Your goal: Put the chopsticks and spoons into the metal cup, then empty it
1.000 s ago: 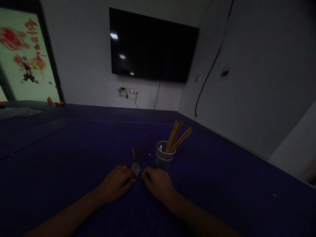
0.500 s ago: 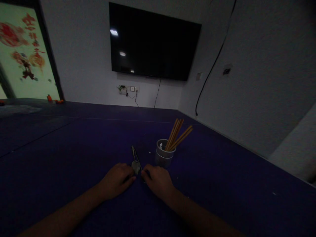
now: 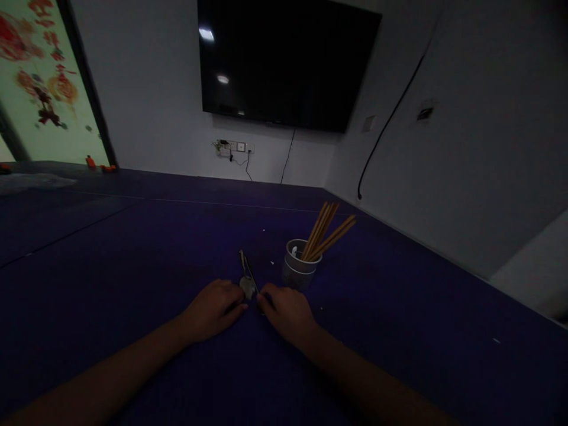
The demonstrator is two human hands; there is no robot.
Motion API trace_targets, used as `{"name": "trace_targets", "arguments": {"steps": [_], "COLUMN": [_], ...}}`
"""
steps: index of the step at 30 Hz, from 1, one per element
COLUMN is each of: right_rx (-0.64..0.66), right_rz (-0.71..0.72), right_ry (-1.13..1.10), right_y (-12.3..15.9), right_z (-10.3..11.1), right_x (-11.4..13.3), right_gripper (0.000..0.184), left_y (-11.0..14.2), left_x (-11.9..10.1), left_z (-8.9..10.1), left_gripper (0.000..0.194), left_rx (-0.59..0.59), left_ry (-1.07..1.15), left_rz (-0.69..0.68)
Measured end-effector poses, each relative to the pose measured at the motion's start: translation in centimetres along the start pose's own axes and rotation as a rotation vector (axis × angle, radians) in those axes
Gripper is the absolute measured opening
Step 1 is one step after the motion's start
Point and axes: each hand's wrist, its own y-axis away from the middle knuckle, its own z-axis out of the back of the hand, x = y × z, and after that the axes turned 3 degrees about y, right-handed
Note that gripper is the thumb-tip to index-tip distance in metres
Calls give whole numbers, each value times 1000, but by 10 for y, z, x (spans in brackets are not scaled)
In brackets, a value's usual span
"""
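Observation:
My left hand lies knuckles up on the dark blue table, fingers curled, fingertips just left of a metal spoon. The spoon lies flat, its bowl toward me and its handle pointing away. My right hand rests right of the spoon bowl with its fingers curled and pinched over something small and dark that I cannot make out. Right behind my right hand stands a grey cup with several wooden chopsticks leaning right. The room is dim.
A black screen hangs on the white wall behind the table. Wall sockets with a cable sit below it. Small orange objects lie at the far left edge by a decorated window. White crumbs dot the cloth.
The view has tilted down and turned slightly, so everything sits higher and further right in the picture. Both hands stay by the spoon in the same curled pose.

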Motion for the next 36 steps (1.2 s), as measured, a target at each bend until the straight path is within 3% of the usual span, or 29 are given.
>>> {"name": "trace_targets", "arguments": {"steps": [36], "right_rx": [36], "right_rz": [-7], "right_ry": [-34], "right_y": [1], "right_z": [2], "right_x": [-1], "right_gripper": [32], "left_y": [1], "left_x": [-2], "left_z": [5], "left_gripper": [20], "left_rx": [11], "left_ry": [-36], "left_rz": [-15]}}
